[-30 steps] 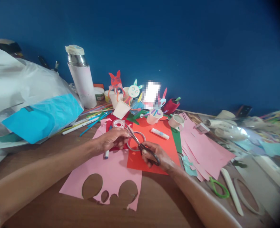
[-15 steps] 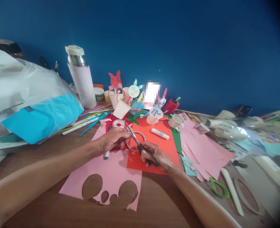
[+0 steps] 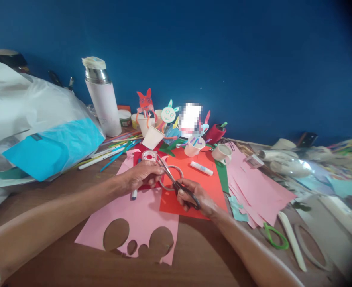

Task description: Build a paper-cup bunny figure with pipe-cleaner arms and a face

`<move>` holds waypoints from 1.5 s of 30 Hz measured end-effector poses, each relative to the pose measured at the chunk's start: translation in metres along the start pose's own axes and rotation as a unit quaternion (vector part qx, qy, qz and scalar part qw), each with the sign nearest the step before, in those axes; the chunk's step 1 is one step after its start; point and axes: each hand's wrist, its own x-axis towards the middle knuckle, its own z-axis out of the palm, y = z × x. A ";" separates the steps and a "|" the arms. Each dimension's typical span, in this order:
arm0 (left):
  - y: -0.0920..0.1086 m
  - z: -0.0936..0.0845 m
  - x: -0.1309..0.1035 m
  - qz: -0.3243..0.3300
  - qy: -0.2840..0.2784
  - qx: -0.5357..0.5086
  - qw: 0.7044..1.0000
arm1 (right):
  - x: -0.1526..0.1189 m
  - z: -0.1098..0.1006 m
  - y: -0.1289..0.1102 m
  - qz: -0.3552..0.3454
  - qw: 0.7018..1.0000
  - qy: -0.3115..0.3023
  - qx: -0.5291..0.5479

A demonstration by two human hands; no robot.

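My right hand is wrapped round the black handles of the scissors, whose metal blades point up and left. The blade tips are close to my left hand, whose fingers are pinched together; what they hold is too small to make out. Below and behind the blades a grey ring lies on orange paper. A white tape roll rests just beyond my left hand. Pink paper with round holes cut in it lies nearer me. A marker sticks out below my left hand.
Behind stand a white flask, paper cups with animal figures, and a mug. A glue stick lies on the orange paper. Pink sheets and a green loop are right; a plastic bag fills the left.
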 end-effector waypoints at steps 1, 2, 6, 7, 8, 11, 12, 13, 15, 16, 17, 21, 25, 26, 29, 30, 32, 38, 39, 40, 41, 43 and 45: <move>0.000 0.000 0.000 0.000 -0.004 0.000 1.000 | 0.000 0.000 0.000 -0.001 1.000 -0.001 0.001; -0.001 -0.001 0.001 -0.001 -0.006 -0.001 1.000 | 0.000 0.000 0.001 -0.001 1.000 -0.003 0.001; -0.002 -0.002 0.002 -0.003 -0.009 -0.009 1.000 | 0.000 -0.001 0.001 -0.007 1.000 -0.007 -0.003; -0.002 -0.002 0.002 -0.002 -0.009 -0.009 1.000 | 0.000 -0.001 0.001 -0.009 1.000 -0.005 -0.004; -0.002 -0.002 0.002 -0.001 -0.008 -0.009 1.000 | 0.000 -0.001 0.002 -0.010 1.000 -0.004 -0.004; -0.002 -0.001 0.002 0.001 -0.004 -0.007 1.000 | 0.000 -0.002 0.003 -0.011 1.000 -0.003 -0.002; -0.002 -0.001 0.001 0.001 -0.004 -0.007 1.000 | 0.000 -0.002 0.003 -0.012 1.000 -0.004 -0.002; -0.001 -0.001 0.001 0.000 -0.004 -0.006 1.000 | 0.000 -0.002 0.003 -0.013 1.000 -0.005 -0.001; -0.001 0.000 0.000 -0.003 -0.006 -0.007 1.000 | 0.001 -0.002 0.004 -0.014 1.000 -0.005 0.000; 0.000 0.000 0.000 -0.003 -0.006 -0.008 1.000 | 0.001 -0.002 0.004 -0.014 1.000 -0.005 -0.001; 0.000 0.000 0.000 -0.003 -0.007 -0.009 1.000 | 0.001 -0.003 0.004 -0.014 1.000 -0.005 -0.001; -0.002 -0.001 0.001 0.001 -0.010 -0.007 1.000 | 0.000 -0.003 0.003 -0.014 1.000 -0.005 -0.011; -0.002 -0.002 0.001 -0.002 -0.011 -0.002 1.000 | 0.000 -0.004 0.004 -0.013 1.000 -0.004 -0.019; -0.002 -0.002 0.001 -0.002 -0.013 -0.002 1.000 | 0.000 -0.004 0.004 -0.011 1.000 -0.005 -0.020; -0.001 -0.002 0.000 -0.005 -0.017 -0.003 1.000 | -0.001 -0.004 0.003 -0.004 1.000 -0.007 -0.025; -0.001 -0.002 0.000 -0.005 -0.018 -0.003 1.000 | -0.001 -0.004 0.003 -0.003 1.000 -0.007 -0.026; -0.002 -0.003 0.001 -0.006 -0.018 -0.002 1.000 | -0.001 -0.004 0.003 -0.002 1.000 -0.007 -0.029; -0.003 -0.004 0.002 -0.005 -0.019 0.000 1.000 | -0.001 -0.004 0.002 0.002 1.000 -0.010 -0.024; -0.003 -0.004 0.002 -0.005 -0.018 0.002 1.000 | -0.001 -0.003 0.001 0.003 1.000 -0.012 -0.022; -0.002 -0.003 0.001 -0.006 -0.016 0.005 1.000 | -0.001 -0.003 0.001 0.004 1.000 -0.014 -0.021; -0.001 -0.003 0.001 -0.008 -0.015 0.009 1.000 | -0.001 -0.002 0.000 0.005 1.000 -0.016 -0.019; 0.000 -0.002 0.000 -0.015 -0.012 0.016 1.000 | -0.002 0.000 -0.002 0.005 1.000 -0.018 -0.016; 0.002 -0.002 -0.002 -0.025 -0.007 0.022 0.999 | -0.002 0.001 -0.003 0.006 1.000 -0.017 -0.015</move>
